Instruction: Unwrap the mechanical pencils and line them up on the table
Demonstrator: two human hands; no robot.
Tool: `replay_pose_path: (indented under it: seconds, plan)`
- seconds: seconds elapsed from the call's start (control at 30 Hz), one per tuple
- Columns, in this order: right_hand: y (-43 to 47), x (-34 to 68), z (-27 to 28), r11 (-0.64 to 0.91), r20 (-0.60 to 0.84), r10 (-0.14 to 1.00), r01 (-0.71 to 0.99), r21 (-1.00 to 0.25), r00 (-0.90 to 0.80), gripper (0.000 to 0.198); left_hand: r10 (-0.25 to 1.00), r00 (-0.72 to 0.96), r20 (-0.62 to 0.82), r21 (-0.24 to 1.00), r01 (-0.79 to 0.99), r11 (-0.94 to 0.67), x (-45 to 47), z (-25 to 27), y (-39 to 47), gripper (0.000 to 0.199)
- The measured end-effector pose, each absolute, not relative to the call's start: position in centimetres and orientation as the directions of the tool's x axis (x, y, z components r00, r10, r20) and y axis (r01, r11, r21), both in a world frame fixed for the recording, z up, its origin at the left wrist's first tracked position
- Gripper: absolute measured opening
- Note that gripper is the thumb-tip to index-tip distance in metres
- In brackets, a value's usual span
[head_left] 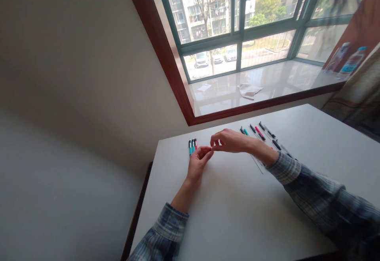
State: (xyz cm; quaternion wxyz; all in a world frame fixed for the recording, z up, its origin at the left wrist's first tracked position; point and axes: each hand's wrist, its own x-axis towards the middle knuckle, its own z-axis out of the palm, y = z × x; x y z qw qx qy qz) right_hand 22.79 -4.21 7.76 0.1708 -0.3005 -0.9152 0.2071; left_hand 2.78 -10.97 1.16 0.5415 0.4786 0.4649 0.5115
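Observation:
Over the far part of the white table (pixel 225 213), my two hands meet fingertip to fingertip. My left hand (pixel 198 162) is closed in a pinch, thumb against fingers. From the right reaches my right hand (pixel 228 140), also pinching, its tips touching those of the left. Whatever lies between the fingertips is too small to make out. Just behind my left hand, several pens (pixel 192 144) with teal and pink barrels lie side by side, partly hidden by it. To the right of my right hand are spread loose pen parts: a pink barrel (pixel 259 131), black pieces (pixel 276 145) and thin refills (pixel 257 164).
A wall rises along the table's left side. Beyond the far edge is a window sill (pixel 219 99) with a crumpled cloth (pixel 249 91) and two plastic bottles, one with a blue cap (pixel 353 62). A curtain (pixel 344 95) hangs at the right.

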Motion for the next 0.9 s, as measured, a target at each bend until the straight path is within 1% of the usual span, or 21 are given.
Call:
replay_pose_path:
  seconds: [0.07, 0.2, 0.3, 0.33, 0.43, 0.47, 0.57, 0.6, 0.7, 0.73, 0.77, 0.87, 0.9]
  plan:
    - [-4.25, 22.8, 7.76, 0.739, 0.181, 0.613, 0.476, -0.478, -0.769, 0.015, 0.999, 0.049, -0.01, 0.994, -0.106, 0.015, 2.78, 1.13, -10.96, 0.03]
    - [-4.27, 22.79, 7.69, 0.722, 0.172, 0.645, 0.519, -0.458, -0.745, 0.024, 0.999, 0.044, -0.015, 0.995, -0.097, 0.02, 2.79, 1.09, -11.0, 0.03]
    - [-4.27, 22.82, 7.64, 0.717, 0.155, 0.638, 0.508, -0.478, -0.754, 0.016, 0.999, 0.038, -0.019, 0.995, -0.101, 0.023, 2.81, 1.14, -11.05, 0.029]
    - [-4.28, 22.83, 7.64, 0.714, 0.144, 0.637, 0.51, -0.48, -0.757, 0.016, 0.999, 0.04, -0.018, 0.995, -0.097, 0.022, 2.82, 1.18, -11.06, 0.029]
    - [-4.31, 22.85, 7.7, 0.707, 0.136, 0.65, 0.529, -0.47, -0.747, 0.031, 0.999, 0.047, -0.014, 0.996, -0.09, 0.018, 2.85, 1.31, -11.11, 0.029]
    - [-4.32, 22.85, 7.72, 0.711, 0.142, 0.647, 0.525, -0.468, -0.75, 0.032, 0.999, 0.051, -0.015, 0.996, -0.092, 0.019, 2.86, 1.35, -11.13, 0.029]
    - [-4.31, 22.83, 7.78, 0.733, 0.155, 0.62, 0.498, -0.463, -0.769, 0.018, 0.998, 0.057, -0.019, 0.995, -0.094, 0.024, 2.87, 1.46, -11.2, 0.028]
    - [-4.3, 22.82, 7.78, 0.736, 0.151, 0.618, 0.5, -0.457, -0.772, 0.018, 0.998, 0.054, -0.019, 0.996, -0.089, 0.023, 2.88, 1.47, -11.21, 0.028]
    - [-4.25, 22.82, 7.76, 0.717, 0.135, 0.647, 0.537, -0.445, -0.751, 0.036, 0.999, 0.04, -0.013, 0.996, -0.082, 0.016, 2.88, 1.44, -11.19, 0.029]
    - [-4.24, 22.84, 7.76, 0.711, 0.133, 0.654, 0.544, -0.446, -0.745, 0.037, 0.999, 0.038, -0.012, 0.996, -0.086, 0.016, 2.88, 1.41, -11.17, 0.029]
    - [-4.24, 22.87, 7.77, 0.709, 0.133, 0.654, 0.543, -0.449, -0.744, 0.033, 0.999, 0.039, -0.014, 0.996, -0.09, 0.017, 2.87, 1.37, -11.14, 0.029]
    - [-4.31, 22.94, 7.83, 0.722, 0.134, 0.635, 0.522, -0.454, -0.761, 0.014, 0.999, 0.044, -0.02, 0.996, -0.091, 0.024, 2.86, 1.34, -11.09, 0.029]
    - [-4.36, 22.95, 7.84, 0.725, 0.129, 0.63, 0.52, -0.451, -0.766, 0.012, 0.999, 0.042, -0.02, 0.996, -0.086, 0.024, 2.86, 1.39, -11.09, 0.029]
